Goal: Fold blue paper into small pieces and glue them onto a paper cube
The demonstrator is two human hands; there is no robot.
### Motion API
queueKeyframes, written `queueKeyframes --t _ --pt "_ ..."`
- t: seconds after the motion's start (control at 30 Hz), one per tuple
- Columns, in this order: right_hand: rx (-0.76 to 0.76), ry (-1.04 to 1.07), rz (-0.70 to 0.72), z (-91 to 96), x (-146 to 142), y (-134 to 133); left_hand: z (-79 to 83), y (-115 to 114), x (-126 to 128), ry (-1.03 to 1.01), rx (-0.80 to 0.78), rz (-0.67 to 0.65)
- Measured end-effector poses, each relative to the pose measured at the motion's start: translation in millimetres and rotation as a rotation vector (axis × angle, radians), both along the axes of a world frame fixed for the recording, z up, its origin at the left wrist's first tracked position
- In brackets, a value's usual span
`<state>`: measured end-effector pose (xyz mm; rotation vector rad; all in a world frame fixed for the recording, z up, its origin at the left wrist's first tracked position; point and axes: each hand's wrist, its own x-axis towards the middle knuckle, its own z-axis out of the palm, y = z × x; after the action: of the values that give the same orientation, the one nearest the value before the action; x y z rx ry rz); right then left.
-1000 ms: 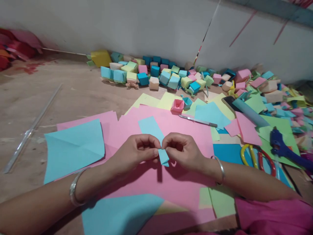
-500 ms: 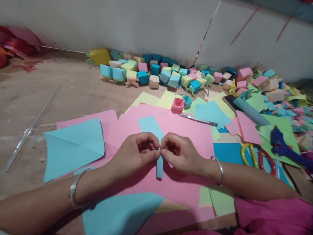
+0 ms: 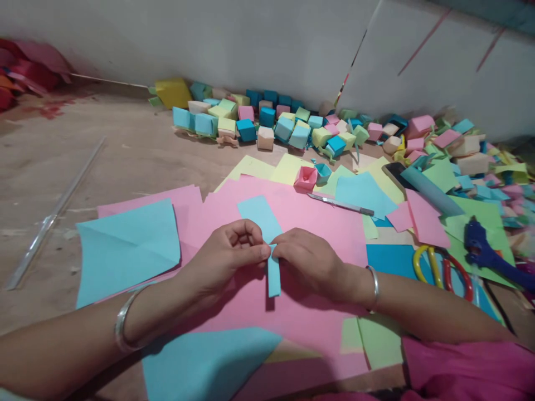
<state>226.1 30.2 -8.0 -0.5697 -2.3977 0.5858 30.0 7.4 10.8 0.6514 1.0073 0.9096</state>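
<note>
– Head view: since half a second ago, the right hand [image 3: 311, 259] has flattened beside the blue strip [image 3: 273, 281].
– Fingers?
– The left hand [image 3: 238, 248] pinches the strip's upper end; the right's fingers close narrowly there too. It hangs above the pink sheet [image 3: 313, 317].
– Progress?
– Folded narrow, but loose-ended: shaping looks unfinished, I'd judge.

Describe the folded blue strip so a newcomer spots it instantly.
Find the large pink sheet at centre. Above it, the left hand and right hand meet at the top of the strip. Unlike the wider blue piece lying flat just beyond, it's narrow, folded and held.
</note>
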Motion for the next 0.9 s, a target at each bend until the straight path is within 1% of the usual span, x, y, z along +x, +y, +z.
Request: queueKeyframes --t 0.1,0.2,0.27,0.37,0.43,0.73,0.9 --pt "-0.113 0.087 -0.040 0.7 -3 -1 -1.6 0 2 -0.028 -0.007 0.025" --pt "-0.221 0.276 -0.135 3.4 -7 -4 -3.7 -1 3 -0.021 0.023 0.061" --pt "-0.351 0.378 -0.204 4.2 -9 -7 -4.3 -1 3 0.005 0.056 0.066" --pt "-0.599 0.451 -0.274 3.0 -12 -10 -3.2 -1 5 0.024 0.099 0.043" --pt "-0.700 0.481 -0.310 1.9 -13 -11 -1.3 0 5 0.045 0.108 0.025" --pt "-0.845 0.522 -0.370 3.9 -15 -11 7.9 -3 9 0.242 0.163 -0.009" --pt "-0.890 0.501 -0.330 0.9 -15 -9 8.9 -2 9 0.360 0.212 -0.003"
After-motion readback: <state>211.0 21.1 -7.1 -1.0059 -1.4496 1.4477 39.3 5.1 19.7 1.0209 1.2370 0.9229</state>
